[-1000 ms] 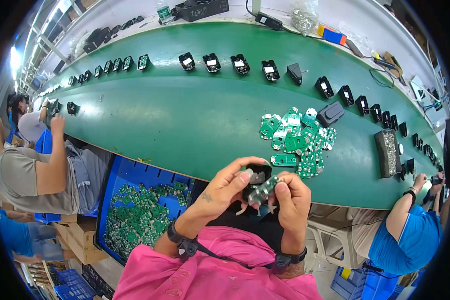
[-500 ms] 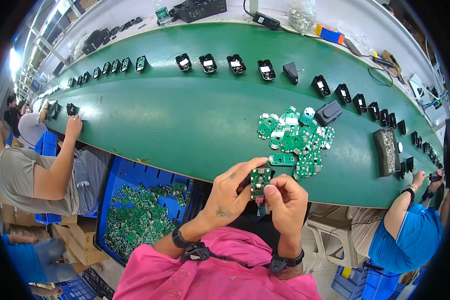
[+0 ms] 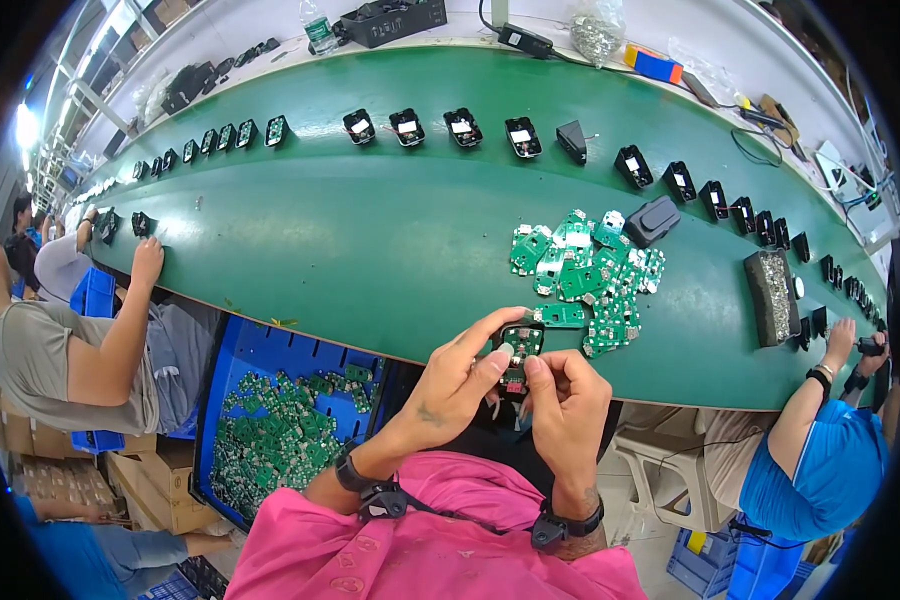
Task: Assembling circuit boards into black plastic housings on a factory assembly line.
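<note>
My left hand (image 3: pixel 457 385) and my right hand (image 3: pixel 566 398) both hold a small black housing with a green circuit board in it (image 3: pixel 519 347), just over the near edge of the green belt (image 3: pixel 370 230). The fingertips of both hands press on the board from either side. A heap of several green circuit boards (image 3: pixel 582 270) lies on the belt just beyond my hands, with one single board (image 3: pixel 562 315) nearest them. A black cover (image 3: pixel 652 220) rests at the heap's far right corner.
A row of black housings (image 3: pixel 460 128) runs along the belt's far side. A blue crate of green boards (image 3: pixel 280 425) stands below left. A person in grey (image 3: pixel 60 345) sits left, a person in blue (image 3: pixel 820 455) right. A dark block (image 3: pixel 772 296) lies at right.
My hands have lifted the housing with the board slightly toward the belt edge, and my left fingers have stretched out over it. The person at left has shifted an arm along the belt.
</note>
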`<state>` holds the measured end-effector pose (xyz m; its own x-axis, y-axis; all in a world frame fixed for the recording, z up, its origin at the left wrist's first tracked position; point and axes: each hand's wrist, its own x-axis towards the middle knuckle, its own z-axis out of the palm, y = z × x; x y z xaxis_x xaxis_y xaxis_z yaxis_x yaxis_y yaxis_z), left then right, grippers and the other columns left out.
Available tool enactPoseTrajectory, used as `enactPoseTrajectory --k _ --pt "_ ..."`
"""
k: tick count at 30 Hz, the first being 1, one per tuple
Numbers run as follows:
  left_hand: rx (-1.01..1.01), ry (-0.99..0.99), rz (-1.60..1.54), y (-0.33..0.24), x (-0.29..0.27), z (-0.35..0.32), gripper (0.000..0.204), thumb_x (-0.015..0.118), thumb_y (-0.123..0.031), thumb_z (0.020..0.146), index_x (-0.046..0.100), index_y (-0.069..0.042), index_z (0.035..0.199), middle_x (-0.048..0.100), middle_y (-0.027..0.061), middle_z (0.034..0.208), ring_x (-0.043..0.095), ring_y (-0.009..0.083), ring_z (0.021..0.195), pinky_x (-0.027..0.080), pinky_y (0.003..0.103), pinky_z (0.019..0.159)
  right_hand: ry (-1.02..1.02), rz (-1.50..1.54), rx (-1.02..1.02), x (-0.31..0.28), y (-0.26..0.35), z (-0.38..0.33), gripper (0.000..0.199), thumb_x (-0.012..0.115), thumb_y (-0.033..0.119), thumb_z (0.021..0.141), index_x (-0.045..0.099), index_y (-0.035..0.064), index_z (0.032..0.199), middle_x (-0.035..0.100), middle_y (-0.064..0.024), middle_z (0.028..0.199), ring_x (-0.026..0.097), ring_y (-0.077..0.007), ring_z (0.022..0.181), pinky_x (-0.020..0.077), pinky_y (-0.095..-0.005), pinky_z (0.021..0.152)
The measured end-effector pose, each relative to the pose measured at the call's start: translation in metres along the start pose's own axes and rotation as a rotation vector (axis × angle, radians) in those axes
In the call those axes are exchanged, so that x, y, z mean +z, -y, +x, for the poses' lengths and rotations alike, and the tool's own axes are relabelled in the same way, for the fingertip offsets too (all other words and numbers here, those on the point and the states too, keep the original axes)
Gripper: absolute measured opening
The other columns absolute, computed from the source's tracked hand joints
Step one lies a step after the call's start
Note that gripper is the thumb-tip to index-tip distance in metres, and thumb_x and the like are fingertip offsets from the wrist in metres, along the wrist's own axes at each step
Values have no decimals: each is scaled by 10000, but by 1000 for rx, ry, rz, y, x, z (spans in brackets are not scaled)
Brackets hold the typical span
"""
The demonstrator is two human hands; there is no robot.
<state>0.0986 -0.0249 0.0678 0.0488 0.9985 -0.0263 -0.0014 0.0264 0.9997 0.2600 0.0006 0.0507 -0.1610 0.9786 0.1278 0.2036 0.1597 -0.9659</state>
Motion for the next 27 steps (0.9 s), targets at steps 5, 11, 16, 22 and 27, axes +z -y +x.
enactPoseTrajectory --k 5,11,16,22,27 --pt "-55 -120 228 3 12 2 407 429 -197 1052 455 -6 1410 648 60 1032 596 107 776 518 264 685 -54 -49 44 4 4 1 160 671 125 955 621 -23 918 619 -20 695 565 -47 588 423 -212 500" --pt "230 -367 446 11 18 -1 400 460 -198 1034 466 6 1379 664 188 1077 689 268 801 543 370 689 -19 -107 -206 25 0 11 283 546 166 1004 558 -33 1205 675 -184 834 665 -301 636 504 -396 566" --pt "298 -307 498 30 27 7 505 498 -122 984 361 70 1430 529 316 1315 595 438 1141 506 443 940 -143 -408 -191 41 -16 10 385 462 259 1041 592 -41 1245 698 -218 1013 688 -304 788 530 -409 648" --pt "351 -274 500 30 22 -9 599 468 -111 1000 220 96 1504 379 305 1492 504 413 1305 455 400 1063 -75 -101 -107 40 -7 4 399 366 214 1080 570 -57 1291 663 -160 1134 627 -231 979 500 -332 833" --pt "372 -248 514 27 27 -17 548 476 -117 995 284 91 1465 417 291 1457 556 428 1231 522 403 971 -78 -61 -204 43 -3 -3 373 391 205 1076 600 -57 1239 680 -148 1118 637 -237 983 503 -326 847"
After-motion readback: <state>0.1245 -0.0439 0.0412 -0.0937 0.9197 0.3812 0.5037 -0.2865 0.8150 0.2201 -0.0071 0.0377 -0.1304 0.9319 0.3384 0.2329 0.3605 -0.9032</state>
